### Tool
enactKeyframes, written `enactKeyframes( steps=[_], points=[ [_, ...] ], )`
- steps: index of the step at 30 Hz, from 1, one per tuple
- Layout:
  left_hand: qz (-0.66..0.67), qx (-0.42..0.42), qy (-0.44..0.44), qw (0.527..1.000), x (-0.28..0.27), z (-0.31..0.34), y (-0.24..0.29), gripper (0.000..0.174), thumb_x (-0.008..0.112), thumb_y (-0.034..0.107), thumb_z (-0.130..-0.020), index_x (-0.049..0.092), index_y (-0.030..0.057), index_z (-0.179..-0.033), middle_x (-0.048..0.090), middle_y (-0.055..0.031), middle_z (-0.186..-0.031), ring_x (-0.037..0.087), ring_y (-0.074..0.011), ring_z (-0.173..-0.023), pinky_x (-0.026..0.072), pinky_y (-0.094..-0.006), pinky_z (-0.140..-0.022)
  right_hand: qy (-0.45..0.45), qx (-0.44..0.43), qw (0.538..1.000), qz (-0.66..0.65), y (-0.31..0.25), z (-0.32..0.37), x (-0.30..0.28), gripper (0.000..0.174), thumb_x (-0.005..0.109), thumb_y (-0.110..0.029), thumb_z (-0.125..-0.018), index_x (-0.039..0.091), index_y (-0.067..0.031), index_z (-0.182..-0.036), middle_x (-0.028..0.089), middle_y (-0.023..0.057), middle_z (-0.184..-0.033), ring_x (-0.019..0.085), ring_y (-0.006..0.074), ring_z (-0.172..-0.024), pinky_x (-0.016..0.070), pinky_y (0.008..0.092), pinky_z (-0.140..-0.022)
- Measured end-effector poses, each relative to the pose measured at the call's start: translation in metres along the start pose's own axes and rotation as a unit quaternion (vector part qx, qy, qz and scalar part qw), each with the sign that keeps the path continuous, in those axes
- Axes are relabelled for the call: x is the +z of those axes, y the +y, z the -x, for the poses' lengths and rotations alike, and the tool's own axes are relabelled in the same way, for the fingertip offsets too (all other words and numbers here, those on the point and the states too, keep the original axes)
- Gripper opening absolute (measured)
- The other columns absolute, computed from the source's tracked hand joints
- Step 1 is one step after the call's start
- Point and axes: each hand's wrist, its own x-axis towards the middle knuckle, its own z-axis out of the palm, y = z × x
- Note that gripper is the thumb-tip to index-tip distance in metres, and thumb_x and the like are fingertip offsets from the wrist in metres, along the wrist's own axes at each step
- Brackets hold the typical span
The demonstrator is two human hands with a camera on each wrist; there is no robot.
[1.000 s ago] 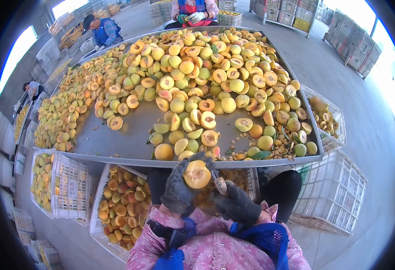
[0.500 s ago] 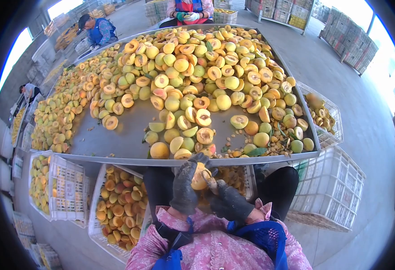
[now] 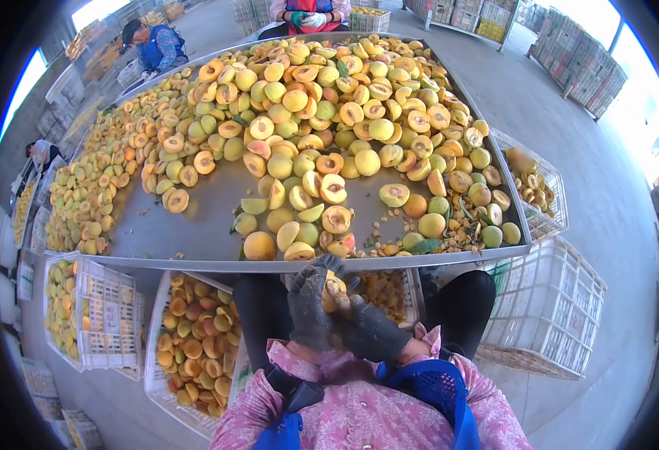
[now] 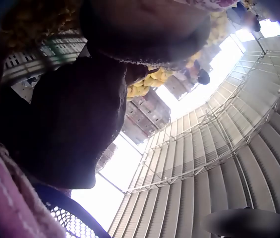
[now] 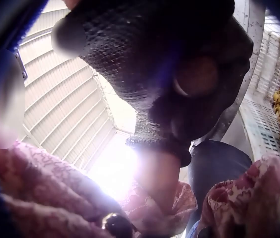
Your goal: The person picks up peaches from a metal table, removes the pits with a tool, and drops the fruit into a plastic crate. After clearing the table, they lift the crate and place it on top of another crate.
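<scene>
Both hands wear dark gloves and meet just below the table's near edge in the head view. My left hand (image 3: 308, 307) grips a yellow peach half (image 3: 334, 289), mostly covered by the fingers. Against the fruit, my right hand (image 3: 370, 328) holds a small pitting knife by its wooden handle; the round handle end (image 5: 197, 77) shows in the right wrist view. The blade is hidden between the hands. Dark glove fills much of the left wrist view, where the fruit is out of sight. Halved and whole peaches (image 3: 294, 100) are heaped on the metal table (image 3: 217, 202) ahead.
A crate of peach halves (image 3: 198, 345) stands at the left below the table, and a crate with pieces (image 3: 382, 296) sits between the knees. White crates (image 3: 547, 307) flank both sides. Pits (image 3: 460, 241) litter the table's near right. Another person (image 3: 310, 15) works across the table.
The left hand has turned the peach half from facing up to edge-on, toward the right. The right hand has come in against it with the knife. The head view has shifted slightly.
</scene>
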Motion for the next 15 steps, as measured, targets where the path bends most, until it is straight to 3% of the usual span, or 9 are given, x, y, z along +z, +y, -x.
enactKeyframes(
  steps=[2,4,5,6,7,8,11,13,15],
  points=[
    [-0.145,0.105,-0.03,0.983,-0.004,-0.001,0.001,0.032,0.062,0.015,-0.085,0.062,-0.0013,-0.113,0.064,-0.0153,-0.112,0.061,-0.0284,-0.106,0.0464,-0.0385,-0.095,0.002,-0.004,1.0,0.012,0.011,0.003,0.004,0.057,0.057,-0.016,-0.087,0.036,-0.0054,-0.139,0.055,0.0267,-0.098,0.059,0.0409,-0.083,0.0468,0.0443,-0.072],
    [-0.114,0.109,-0.028,0.987,-0.007,-0.002,-0.002,0.031,0.062,0.015,-0.084,0.062,-0.0005,-0.111,0.064,-0.0147,-0.11,0.061,-0.0291,-0.105,0.0468,-0.0387,-0.095,-0.004,-0.083,0.967,0.241,0.067,0.007,0.025,0.033,0.045,-0.017,-0.094,0.048,-0.0118,-0.127,0.057,-0.0003,-0.096,0.055,0.0168,-0.093,0.0411,0.0353,-0.089],
    [-0.084,0.115,-0.022,0.99,-0.007,-0.002,-0.004,0.03,0.063,0.016,-0.083,0.063,0.0002,-0.109,0.065,-0.0141,-0.109,0.062,-0.0298,-0.103,0.0472,-0.0388,-0.094,-0.004,-0.082,0.967,0.24,0.046,0.005,0.019,0.033,0.045,-0.017,-0.094,0.048,-0.0118,-0.127,0.057,-0.0003,-0.096,0.055,0.0168,-0.093,0.0411,0.0353,-0.089],
    [-0.084,0.115,-0.023,0.99,-0.006,-0.002,-0.005,0.03,0.063,0.016,-0.083,0.063,0.0002,-0.109,0.065,-0.0141,-0.109,0.062,-0.0298,-0.103,0.0472,-0.0388,-0.094,-0.05,0.004,0.973,0.225,0.005,0.0,0.006,0.029,0.045,-0.018,-0.094,0.051,-0.0137,-0.122,0.057,0.0011,-0.097,0.053,0.0166,-0.099,0.0399,0.0366,-0.091],
    [0.059,0.015,-0.013,0.998,-0.004,0.0,-0.006,0.029,0.062,0.015,-0.083,0.063,0.0003,-0.108,0.065,-0.0137,-0.108,0.062,-0.0294,-0.102,0.0474,-0.0386,-0.093,-0.095,0.09,0.97,0.207,-0.017,-0.002,-0.001,0.026,0.044,-0.019,-0.094,0.053,-0.0157,-0.118,0.057,0.0025,-0.098,0.051,0.0164,-0.104,0.0387,0.0379,-0.093],
    [0.201,-0.085,-0.001,0.976,-0.003,0.001,-0.008,0.028,0.062,0.014,-0.083,0.063,0.0004,-0.107,0.066,-0.0134,-0.108,0.062,-0.0291,-0.102,0.0477,-0.0383,-0.093,-0.095,0.09,0.97,0.207,-0.012,-0.002,0.001,0.026,0.044,-0.019,-0.094,0.053,-0.0157,-0.118,0.057,0.0025,-0.098,0.051,0.0164,-0.104,0.0387,0.0379,-0.093],
    [0.191,-0.1,0.008,0.976,-0.009,0.008,-0.024,0.028,0.062,0.014,-0.083,0.063,0.0,-0.107,0.066,-0.0124,-0.107,0.063,-0.0276,-0.102,0.0475,-0.0379,-0.093,-0.128,0.048,0.97,0.199,0.014,-0.002,0.01,0.023,0.048,-0.018,-0.089,0.058,-0.0153,-0.11,0.056,0.0086,-0.107,0.052,0.0241,-0.105,0.0397,0.0377,-0.092],
    [0.239,-0.135,0.012,0.962,-0.008,0.009,-0.023,0.029,0.062,0.015,-0.083,0.063,-0.0004,-0.108,0.066,-0.0119,-0.107,0.063,-0.0263,-0.102,0.0477,-0.0371,-0.093,-0.024,-0.087,0.978,0.189,0.022,-0.002,0.019,0.04,0.053,-0.017,-0.087,0.049,-0.0005,-0.123,0.059,0.0248,-0.096,0.06,0.0412,-0.087,0.0479,0.043,-0.074],
    [0.286,-0.166,0.014,0.944,-0.008,0.009,-0.022,0.03,0.062,0.015,-0.084,0.062,-0.0007,-0.11,0.066,-0.0115,-0.108,0.063,-0.0249,-0.102,0.0479,-0.0363,-0.093,-0.029,-0.058,0.984,0.164,0.005,-0.005,0.014,0.039,0.053,-0.017,-0.087,0.05,0.0,-0.122,0.06,0.0248,-0.094,0.061,0.0412,-0.086,0.0481,0.0429,-0.074]
  ],
)
